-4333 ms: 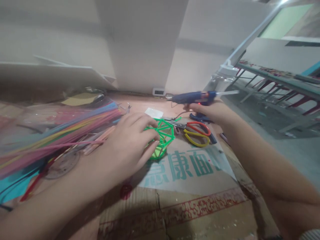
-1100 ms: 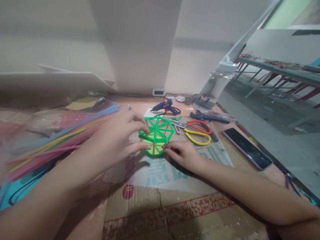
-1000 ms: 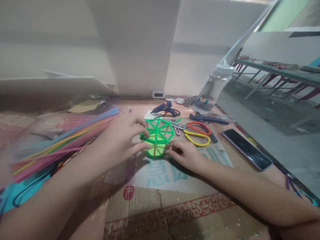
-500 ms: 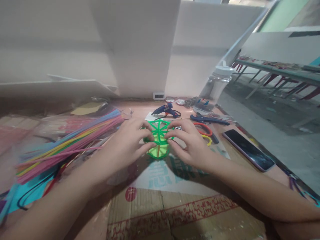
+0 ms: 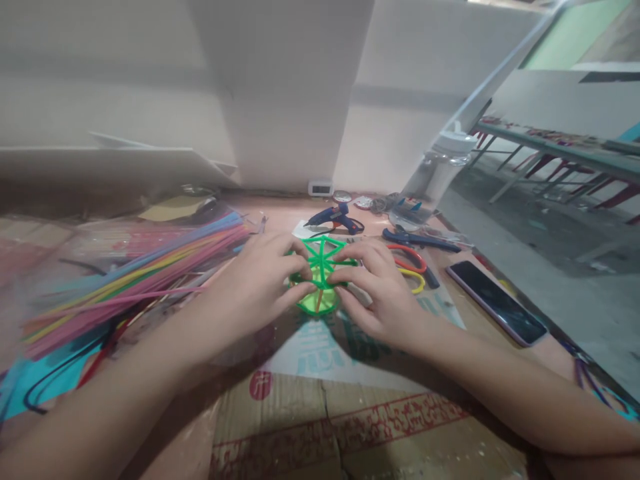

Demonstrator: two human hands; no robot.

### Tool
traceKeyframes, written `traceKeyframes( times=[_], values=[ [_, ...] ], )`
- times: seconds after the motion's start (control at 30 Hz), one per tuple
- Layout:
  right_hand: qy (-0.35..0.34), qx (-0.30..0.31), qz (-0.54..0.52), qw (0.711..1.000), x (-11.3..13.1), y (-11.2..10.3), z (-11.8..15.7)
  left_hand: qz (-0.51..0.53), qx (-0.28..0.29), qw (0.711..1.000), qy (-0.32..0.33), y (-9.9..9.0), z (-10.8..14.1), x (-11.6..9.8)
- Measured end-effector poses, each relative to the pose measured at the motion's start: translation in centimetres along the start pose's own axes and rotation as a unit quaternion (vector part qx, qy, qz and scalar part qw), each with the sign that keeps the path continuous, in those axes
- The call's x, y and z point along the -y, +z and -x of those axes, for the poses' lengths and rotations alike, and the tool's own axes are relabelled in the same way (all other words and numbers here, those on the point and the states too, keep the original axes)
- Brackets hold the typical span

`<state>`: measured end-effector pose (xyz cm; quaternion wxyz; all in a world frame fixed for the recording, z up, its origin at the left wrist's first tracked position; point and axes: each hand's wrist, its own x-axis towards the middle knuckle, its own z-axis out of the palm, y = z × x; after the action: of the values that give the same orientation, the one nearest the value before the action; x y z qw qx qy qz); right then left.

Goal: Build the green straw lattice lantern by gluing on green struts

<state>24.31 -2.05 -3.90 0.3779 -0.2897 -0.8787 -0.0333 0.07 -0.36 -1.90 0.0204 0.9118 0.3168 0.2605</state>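
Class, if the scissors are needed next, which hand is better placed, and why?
The right hand, probably: the scissors lie beside it, while the left hand is across the green spoked frame.

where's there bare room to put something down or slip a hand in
Best is the cardboard, on the near side of the white sheet. A smaller gap lies between the coloured strips and the glue gun. It is crowded where the left hand and right hand hold the green frame, and on the right with scissors, phone and bottle.

Dim, flat light leaves shadows beneath the left hand [image 5: 265, 280] and right hand [image 5: 387, 290]. Colored strips [image 5: 150, 272] at left look blurred
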Motion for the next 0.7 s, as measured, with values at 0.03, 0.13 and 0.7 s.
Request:
traceKeyframes(
  times=[0.03,0.13,0.7],
  values=[
    [-0.002,0.0,0.002,1.0,0.0,0.1,0.0,-0.001,0.0,1.0,0.002,0.0,0.0,0.0],
    [-0.007,-0.003,0.003,1.0,0.0,0.2,0.1,-0.003,-0.003,1.0,0.01,0.0,0.0,-0.1],
    [-0.032,-0.018,0.006,0.999,-0.4,0.1,0.6,-0.013,-0.01,1.0,0.012,-0.9,0.0,-0.3]
  ],
)
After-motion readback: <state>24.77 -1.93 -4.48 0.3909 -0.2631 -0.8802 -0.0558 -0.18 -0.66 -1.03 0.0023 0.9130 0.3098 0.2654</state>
